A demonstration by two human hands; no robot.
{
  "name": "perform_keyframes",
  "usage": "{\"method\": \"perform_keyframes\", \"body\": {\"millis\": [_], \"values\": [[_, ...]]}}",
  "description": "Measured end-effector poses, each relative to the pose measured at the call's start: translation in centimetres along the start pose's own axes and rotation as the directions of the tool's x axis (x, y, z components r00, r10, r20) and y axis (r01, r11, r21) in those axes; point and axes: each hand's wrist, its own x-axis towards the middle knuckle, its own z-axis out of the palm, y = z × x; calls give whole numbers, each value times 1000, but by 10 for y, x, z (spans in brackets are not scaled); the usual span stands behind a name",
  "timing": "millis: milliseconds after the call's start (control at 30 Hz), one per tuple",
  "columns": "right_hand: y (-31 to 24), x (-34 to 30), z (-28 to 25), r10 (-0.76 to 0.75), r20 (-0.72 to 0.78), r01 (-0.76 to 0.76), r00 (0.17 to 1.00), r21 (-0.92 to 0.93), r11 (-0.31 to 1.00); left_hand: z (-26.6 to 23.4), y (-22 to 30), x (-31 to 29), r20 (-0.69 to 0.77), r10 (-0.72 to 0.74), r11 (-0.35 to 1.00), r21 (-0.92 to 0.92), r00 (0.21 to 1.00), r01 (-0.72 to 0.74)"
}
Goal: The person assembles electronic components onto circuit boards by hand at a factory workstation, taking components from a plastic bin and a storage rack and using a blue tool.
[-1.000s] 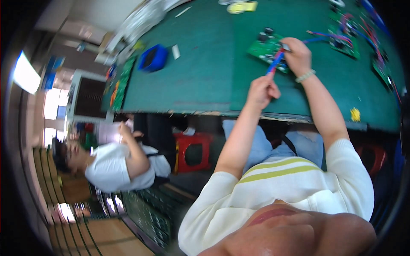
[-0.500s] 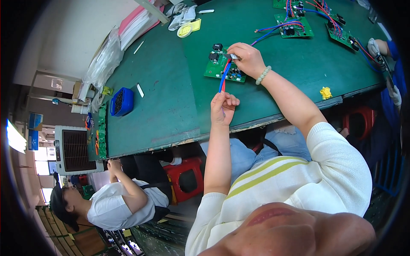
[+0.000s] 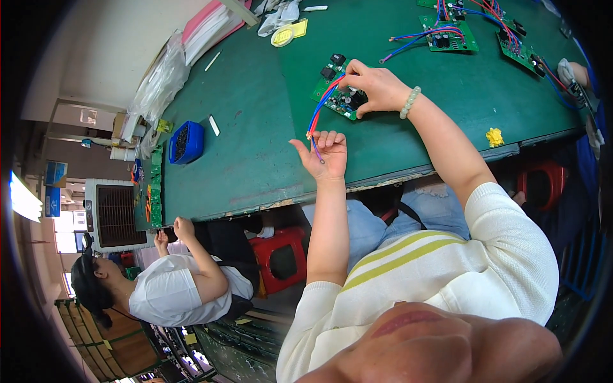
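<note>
A green circuit board (image 3: 338,110), with black components on top, sits tilted at the table's middle. My right hand (image 3: 377,89) spans its right side and grips it, with the thumb at the near edge and fingers by the base of the wires. A bundle of red and blue wires (image 3: 319,108) curves from the board toward me. Below its end, my left hand (image 3: 329,155) is open, palm up, its fingers slightly curled and the thumb spread. A purplish wire end with a ring terminal (image 3: 322,161) lies against that palm.
More wired circuit boards (image 3: 450,35) lie at the far right, near another person's gloved hand (image 3: 567,71). A blue bin (image 3: 186,142) of small dark parts stands left. Yellow crumpled paper (image 3: 494,137) lies by the near edge. A seated person (image 3: 172,287) is at the left.
My left hand has opened from its pinch on the wires. The right hand has shifted from the wires' base to gripping the board, which has turned. The person at left has raised their hands.
</note>
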Motion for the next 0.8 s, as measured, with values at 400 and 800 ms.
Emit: {"method": "perform_keyframes", "body": {"millis": [400,800], "values": [[58,19,42,306,-586,-537,750,-271,799,-3,-2,-2,-83,22,1000,18,996,-20],[47,28,57,96,-359,-233,928,-361,903,-2,-2,1,-79,21,993,115,997,-12]]}}
